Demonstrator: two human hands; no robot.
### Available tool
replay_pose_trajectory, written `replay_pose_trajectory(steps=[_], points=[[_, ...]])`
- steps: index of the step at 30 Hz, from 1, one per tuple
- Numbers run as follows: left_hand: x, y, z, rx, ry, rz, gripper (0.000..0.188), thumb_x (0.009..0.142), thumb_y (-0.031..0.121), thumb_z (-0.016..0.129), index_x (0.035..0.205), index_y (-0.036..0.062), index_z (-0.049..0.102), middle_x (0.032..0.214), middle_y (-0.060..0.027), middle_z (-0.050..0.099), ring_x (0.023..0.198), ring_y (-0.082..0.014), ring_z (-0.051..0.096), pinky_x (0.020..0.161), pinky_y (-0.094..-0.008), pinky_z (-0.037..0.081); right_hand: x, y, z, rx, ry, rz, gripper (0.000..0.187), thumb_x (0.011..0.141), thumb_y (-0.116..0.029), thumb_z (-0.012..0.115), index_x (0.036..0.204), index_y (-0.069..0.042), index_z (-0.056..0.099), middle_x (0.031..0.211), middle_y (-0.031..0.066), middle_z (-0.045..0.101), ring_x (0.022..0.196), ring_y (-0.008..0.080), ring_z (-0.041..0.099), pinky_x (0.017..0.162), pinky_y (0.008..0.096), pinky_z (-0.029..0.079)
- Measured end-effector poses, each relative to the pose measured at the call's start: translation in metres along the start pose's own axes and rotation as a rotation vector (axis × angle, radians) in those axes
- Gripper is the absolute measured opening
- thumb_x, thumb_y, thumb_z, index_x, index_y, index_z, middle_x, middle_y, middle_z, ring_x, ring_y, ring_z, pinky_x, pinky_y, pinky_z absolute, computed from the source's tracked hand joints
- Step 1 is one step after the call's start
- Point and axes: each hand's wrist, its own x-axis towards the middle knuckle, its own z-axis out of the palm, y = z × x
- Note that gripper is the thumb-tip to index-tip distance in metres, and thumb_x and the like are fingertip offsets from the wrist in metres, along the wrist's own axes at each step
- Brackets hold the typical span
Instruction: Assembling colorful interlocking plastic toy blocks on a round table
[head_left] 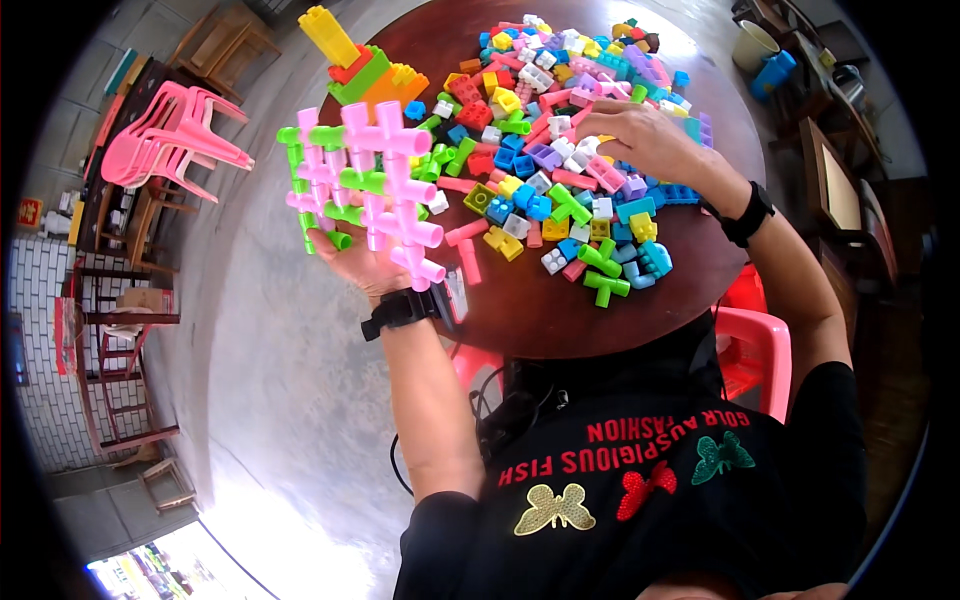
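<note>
My left hand (358,266) grips a lattice of pink and green toy pipe connectors (375,180) from below, holding it up at the table's left edge. The lattice hides most of those fingers. Over the heap of mixed toy building blocks (540,130), my right hand (650,138) reaches in from the right with its fingers spread and bent down among the pieces. Nothing shows clearly held in it. Loose green pipe connectors (600,262) lie at the heap's near side, and a few pink pipe connectors (466,240) lie just right of the lattice.
A round dark-red table (560,325) bears everything. Behind the lattice stands a stacked model of yellow, orange, red and green blocks (365,75). Stacked pink plastic stools (175,135) are at the far left, a pink chair (765,350) at the near right, and a bucket (755,45) at the far right.
</note>
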Motion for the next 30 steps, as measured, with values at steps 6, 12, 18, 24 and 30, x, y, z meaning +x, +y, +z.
replay_pose_trajectory(steps=[6,12,18,24,30], points=[[0.008,0.023,-0.008,0.145,-0.031,0.114,0.055,0.080,0.051,0.059,0.122,0.0165,0.052,0.119,-0.0056,0.058,0.101,-0.0273,0.059,0.085,-0.0447,0.048,0.028,-0.013,0.003,-0.043,-0.061,-0.067,0.027,0.079,-0.006,0.053,0.105,-0.008,0.058,0.099,0.0099,0.051,0.099,0.0288,0.054,0.083,0.0403,0.044],[0.012,0.033,-0.013,0.086,-0.054,0.272,0.056,0.080,0.049,0.060,0.124,0.0148,0.051,0.124,-0.0080,0.055,0.111,-0.0282,0.055,0.092,-0.0477,0.046,0.040,-0.035,0.025,-0.138,-0.251,-0.034,0.030,0.077,-0.016,0.062,0.105,-0.008,0.057,0.094,0.0102,0.054,0.097,0.0303,0.056,0.086,0.0408,0.044],[0.004,-0.003,0.015,0.240,0.028,0.175,0.059,0.082,0.050,0.057,0.131,0.0182,0.047,0.136,-0.0070,0.046,0.126,-0.0280,0.041,0.106,-0.0531,0.029,0.019,-0.058,0.039,-0.316,-0.282,-0.016,0.037,0.068,-0.019,0.067,0.100,-0.005,0.055,0.083,0.0122,0.059,0.087,0.0301,0.060,0.073,0.0423,0.047],[-0.011,-0.039,0.046,0.541,-0.002,0.071,0.057,0.089,0.044,0.047,0.134,0.0099,0.042,0.134,-0.0164,0.046,0.119,-0.0321,0.048,0.096,-0.0533,0.043,0.005,-0.051,0.052,-0.234,-0.113,0.101,0.037,0.068,-0.010,0.062,0.103,-0.001,0.053,0.087,0.0147,0.061,0.090,0.0328,0.060,0.083,0.0440,0.044],[-0.016,-0.063,0.028,0.579,-0.334,-0.244,0.058,0.086,0.048,0.052,0.128,0.0073,0.045,0.119,-0.0135,0.056,0.108,-0.0304,0.055,0.091,-0.0494,0.046,-0.031,-0.053,-0.010,0.279,0.178,0.372,0.043,0.068,-0.006,0.070,0.108,0.000,0.055,0.077,0.0117,0.058,0.070,0.0246,0.060,0.066,0.0375,0.046]])
